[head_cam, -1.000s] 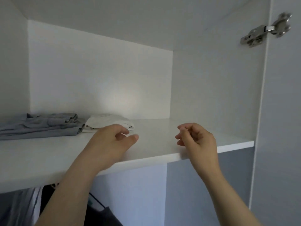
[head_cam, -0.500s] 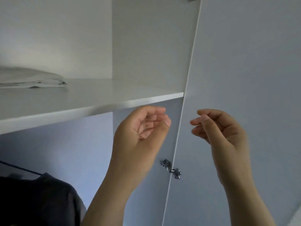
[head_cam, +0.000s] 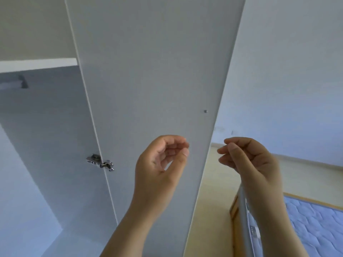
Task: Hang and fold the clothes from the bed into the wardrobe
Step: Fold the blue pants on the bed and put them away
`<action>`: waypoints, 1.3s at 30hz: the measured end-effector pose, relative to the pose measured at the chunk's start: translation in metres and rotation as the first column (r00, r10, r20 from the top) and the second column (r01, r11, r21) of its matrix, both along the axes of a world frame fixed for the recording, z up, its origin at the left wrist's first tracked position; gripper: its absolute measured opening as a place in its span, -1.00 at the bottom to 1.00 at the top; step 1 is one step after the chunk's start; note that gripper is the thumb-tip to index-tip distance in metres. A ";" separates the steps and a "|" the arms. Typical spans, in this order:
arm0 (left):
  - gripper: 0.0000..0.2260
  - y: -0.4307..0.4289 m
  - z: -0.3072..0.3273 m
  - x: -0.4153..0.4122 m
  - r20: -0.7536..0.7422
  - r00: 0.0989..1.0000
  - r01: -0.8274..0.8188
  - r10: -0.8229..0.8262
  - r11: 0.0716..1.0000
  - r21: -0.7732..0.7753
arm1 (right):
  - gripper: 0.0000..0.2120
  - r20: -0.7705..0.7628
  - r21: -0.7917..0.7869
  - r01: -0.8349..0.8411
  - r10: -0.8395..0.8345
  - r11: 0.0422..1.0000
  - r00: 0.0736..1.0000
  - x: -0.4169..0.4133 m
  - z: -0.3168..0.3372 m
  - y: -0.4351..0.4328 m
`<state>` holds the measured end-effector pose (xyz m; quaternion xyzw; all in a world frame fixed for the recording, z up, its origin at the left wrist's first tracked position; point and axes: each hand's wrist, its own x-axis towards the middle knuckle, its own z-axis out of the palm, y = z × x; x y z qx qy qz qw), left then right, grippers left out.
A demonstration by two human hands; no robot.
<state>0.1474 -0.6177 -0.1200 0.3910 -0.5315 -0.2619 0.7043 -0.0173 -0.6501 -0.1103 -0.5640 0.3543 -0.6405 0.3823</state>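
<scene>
Now the open wardrobe door (head_cam: 152,89) stands upright before you, its free edge running between your hands. The bed (head_cam: 319,225) lies low to your right, past that edge and nearer your right hand (head_cam: 250,164); no clothes show on it. Both that hand and your left hand (head_cam: 159,167) are loosely curled and empty.

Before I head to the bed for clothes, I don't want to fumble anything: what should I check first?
1. Left hand free: ok, holds nothing.
2. Right hand free: ok, holds nothing.
3. Wardrobe door open: ok.
4. Clothes waiting on the bed: cannot tell, only a corner shows.
5. Space on the shelf: cannot tell, only its front edge shows.
</scene>
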 end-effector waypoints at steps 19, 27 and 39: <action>-0.87 -0.124 -0.083 -0.140 0.000 0.789 0.582 -0.614 0.748 0.319 | -0.87 -0.132 0.319 0.479 -0.462 0.818 0.877 -0.132 -0.083 -0.038; -0.87 -0.174 -0.103 -0.194 -0.019 0.676 0.683 -0.736 0.618 0.389 | -0.86 -0.142 0.377 0.608 -0.605 0.699 0.784 -0.177 -0.100 -0.051; -0.87 -0.273 -0.110 -0.345 0.085 0.677 0.637 -0.731 0.640 0.430 | -0.85 -0.186 0.416 0.618 -0.603 0.667 0.776 -0.332 -0.121 -0.141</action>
